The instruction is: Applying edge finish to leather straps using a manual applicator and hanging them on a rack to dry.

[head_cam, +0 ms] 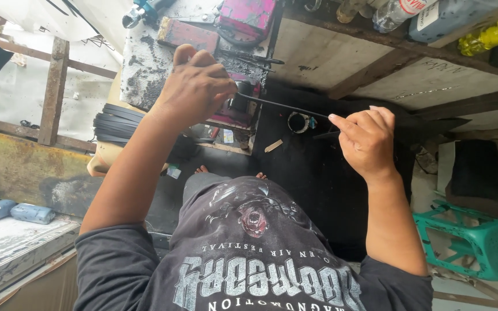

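A thin black rubber strip (286,106) is stretched between my two hands, above my lap. My left hand (194,86) is closed around its left end, in front of a dirty grey workbench top (145,63). My right hand (367,138) pinches the strip's right end between thumb and forefinger. Below the strip lie a dark floor and my bare toes (203,169). I wear a black printed t-shirt (249,253).
A red-pink machine (249,17) and a red block (187,33) stand on the workbench. A stack of black rubber bands (116,124) lies at left. A teal plastic stool (479,242) lies at right. Bottles (433,14) line a wooden shelf above. Blue bottles (12,213) rest at lower left.
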